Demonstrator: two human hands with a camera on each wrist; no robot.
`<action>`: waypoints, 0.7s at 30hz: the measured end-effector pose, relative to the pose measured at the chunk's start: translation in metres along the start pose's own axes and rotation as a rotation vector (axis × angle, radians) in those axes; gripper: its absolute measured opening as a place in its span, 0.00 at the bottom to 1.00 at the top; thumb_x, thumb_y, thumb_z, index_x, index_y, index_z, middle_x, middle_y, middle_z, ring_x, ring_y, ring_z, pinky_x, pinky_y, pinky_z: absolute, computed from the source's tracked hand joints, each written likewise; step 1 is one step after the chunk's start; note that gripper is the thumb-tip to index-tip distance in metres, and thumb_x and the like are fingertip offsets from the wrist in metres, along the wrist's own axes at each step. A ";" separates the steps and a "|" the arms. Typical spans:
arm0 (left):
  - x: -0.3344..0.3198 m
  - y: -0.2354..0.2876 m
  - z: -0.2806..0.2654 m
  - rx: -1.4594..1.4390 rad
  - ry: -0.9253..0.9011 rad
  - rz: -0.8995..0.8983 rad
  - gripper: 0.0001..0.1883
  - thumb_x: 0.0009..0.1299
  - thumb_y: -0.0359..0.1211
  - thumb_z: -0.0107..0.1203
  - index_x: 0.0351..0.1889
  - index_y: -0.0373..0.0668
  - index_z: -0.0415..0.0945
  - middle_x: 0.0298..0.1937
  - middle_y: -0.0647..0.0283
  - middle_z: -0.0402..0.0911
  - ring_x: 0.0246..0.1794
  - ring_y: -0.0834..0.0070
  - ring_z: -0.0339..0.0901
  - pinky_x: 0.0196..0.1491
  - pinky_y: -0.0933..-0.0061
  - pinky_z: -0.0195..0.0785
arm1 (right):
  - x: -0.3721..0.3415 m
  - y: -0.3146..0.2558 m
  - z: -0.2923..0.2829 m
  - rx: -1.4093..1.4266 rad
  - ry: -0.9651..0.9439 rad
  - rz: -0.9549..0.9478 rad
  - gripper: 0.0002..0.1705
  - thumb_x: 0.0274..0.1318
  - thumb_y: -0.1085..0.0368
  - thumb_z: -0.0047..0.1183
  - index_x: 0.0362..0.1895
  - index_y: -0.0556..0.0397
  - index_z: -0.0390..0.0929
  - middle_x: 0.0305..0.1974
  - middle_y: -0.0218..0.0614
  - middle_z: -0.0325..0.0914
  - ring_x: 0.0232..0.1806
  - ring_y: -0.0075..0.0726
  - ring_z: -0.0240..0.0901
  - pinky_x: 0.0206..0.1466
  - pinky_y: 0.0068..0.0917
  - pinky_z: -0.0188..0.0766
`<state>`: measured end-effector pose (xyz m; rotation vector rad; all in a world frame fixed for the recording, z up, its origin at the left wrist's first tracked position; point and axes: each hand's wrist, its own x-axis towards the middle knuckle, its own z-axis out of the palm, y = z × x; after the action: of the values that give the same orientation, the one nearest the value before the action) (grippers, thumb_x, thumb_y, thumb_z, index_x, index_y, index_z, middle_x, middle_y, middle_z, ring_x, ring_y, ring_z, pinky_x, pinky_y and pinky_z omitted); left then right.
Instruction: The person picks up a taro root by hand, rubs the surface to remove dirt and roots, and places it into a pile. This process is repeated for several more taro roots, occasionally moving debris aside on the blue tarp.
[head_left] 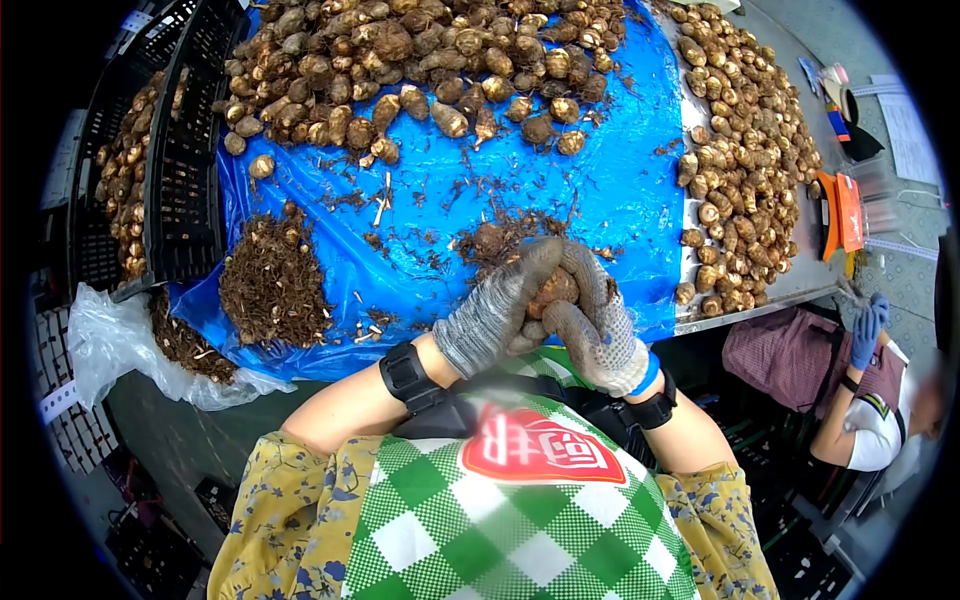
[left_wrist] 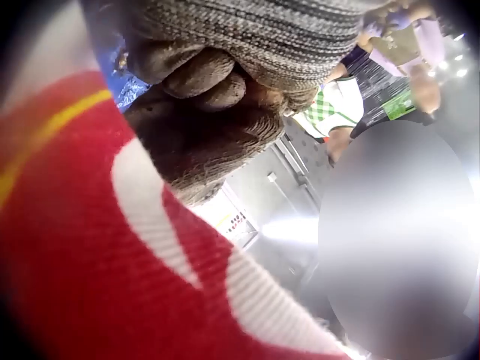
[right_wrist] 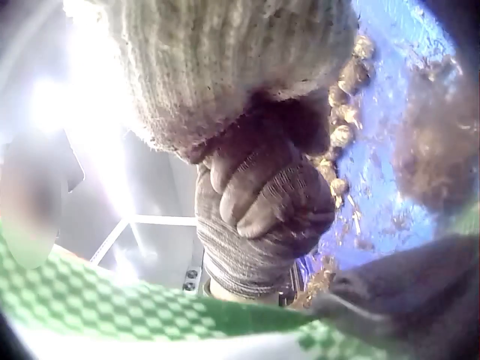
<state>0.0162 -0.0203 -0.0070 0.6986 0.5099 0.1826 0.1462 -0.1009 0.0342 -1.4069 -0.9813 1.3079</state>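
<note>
Both hands wear grey knit gloves with soiled fingers and meet in front of the apron. Between them sits a brown, rough-skinned taro corm [head_left: 553, 294], partly covered by fingers. My left hand [head_left: 495, 308] grips it from the left, and my right hand [head_left: 604, 338] curls round it from the right. In the right wrist view the left hand's bent fingers [right_wrist: 259, 199] show below the right glove [right_wrist: 225, 67], and the corm is hidden there. The left wrist view shows curled, dirty glove fingers [left_wrist: 202, 75] close together. Just beyond the hands lies a heap of root scraps [head_left: 500, 240] on blue sheeting [head_left: 420, 190].
A large pile of hairy taros [head_left: 400, 60] covers the far sheeting. Cleaner taros [head_left: 745, 170] spread over the metal table on the right. Black crates [head_left: 185, 180] stand at left, near a mound of fibrous scraps [head_left: 272, 280]. Another person's gloved hand [head_left: 866, 335] appears at right.
</note>
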 end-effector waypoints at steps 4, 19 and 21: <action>0.001 0.003 0.002 -0.135 -0.086 -0.081 0.30 0.70 0.63 0.41 0.42 0.46 0.75 0.16 0.74 0.67 0.08 0.87 0.54 0.12 0.83 0.43 | 0.004 0.025 0.000 -0.108 0.068 -0.087 0.24 0.51 0.71 0.50 0.55 0.61 0.68 0.47 0.49 0.70 0.47 0.48 0.69 0.54 0.38 0.66; 0.000 0.014 0.006 -0.051 -0.038 -0.027 0.38 0.64 0.72 0.37 0.43 0.46 0.74 0.18 0.76 0.71 0.08 0.84 0.59 0.13 0.83 0.51 | 0.019 0.002 -0.026 -0.535 0.104 -0.328 0.20 0.42 0.76 0.51 0.45 0.56 0.73 0.43 0.46 0.76 0.47 0.54 0.72 0.53 0.38 0.69; 0.000 0.010 -0.003 -0.216 -0.164 -0.045 0.34 0.67 0.66 0.42 0.46 0.45 0.73 0.23 0.73 0.73 0.13 0.85 0.63 0.15 0.84 0.53 | 0.014 -0.002 -0.020 -0.237 0.109 -0.198 0.20 0.47 0.76 0.46 0.48 0.57 0.72 0.43 0.44 0.76 0.48 0.49 0.73 0.53 0.37 0.69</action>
<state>0.0154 -0.0108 -0.0020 0.4863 0.3428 0.1346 0.1679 -0.0893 0.0324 -1.4980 -1.1984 0.9839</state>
